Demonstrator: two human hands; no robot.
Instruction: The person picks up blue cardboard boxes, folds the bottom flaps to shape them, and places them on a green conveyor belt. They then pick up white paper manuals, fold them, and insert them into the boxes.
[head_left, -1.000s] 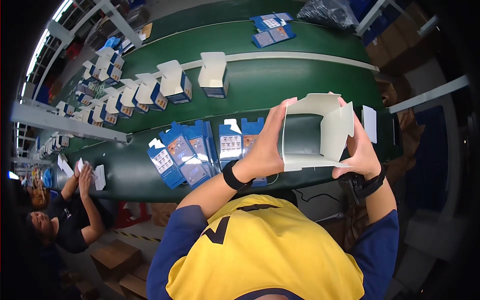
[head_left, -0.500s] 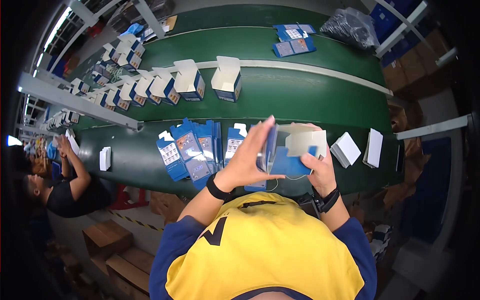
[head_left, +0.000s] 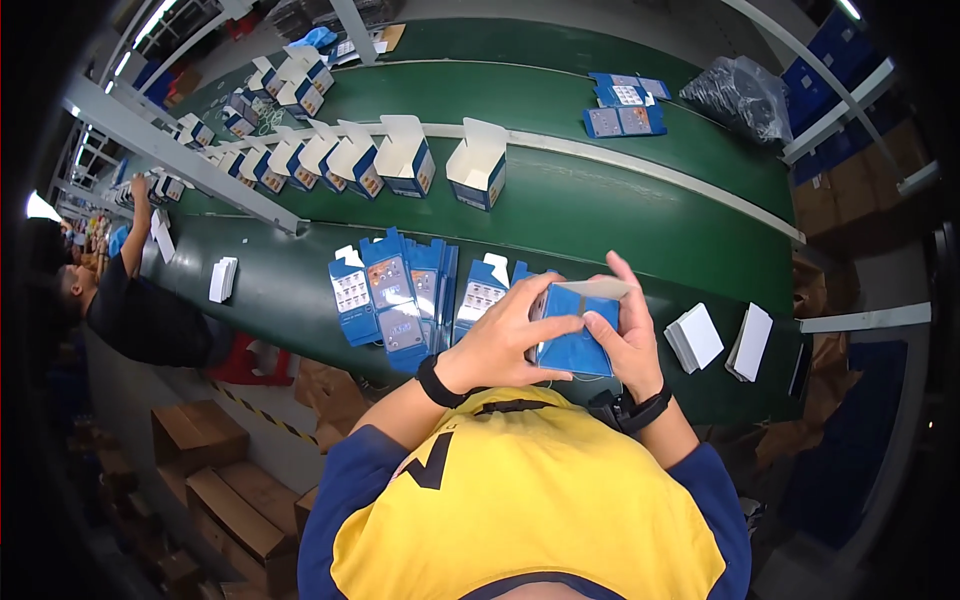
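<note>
A blue cardboard box (head_left: 578,352) with a pale inside is between my two hands, above the near edge of the green table. My left hand (head_left: 497,328) grips its left side, fingers across the blue panel. My right hand (head_left: 632,335) holds the right side, its thumb pressed on the panel close to my left fingertips and other fingers partly raised behind. A pale flap stands up at the box's far side. Flat blue printed cartons (head_left: 392,300) lie in a pile left of my hands, with another carton (head_left: 480,298) close to my left fingers.
White card stacks (head_left: 694,337) lie to the right, another stack (head_left: 223,280) at left. Open boxes (head_left: 403,158) stand in a row along the belt divider. Flat cartons (head_left: 625,105) and a plastic bag (head_left: 738,98) lie farther back. A metal beam (head_left: 190,150) crosses near a co-worker (head_left: 135,318).
The box's blue panels have been folded together, covering the opening that showed before. My left fingers have come down onto the panel. The co-worker's arm now reaches over the table.
</note>
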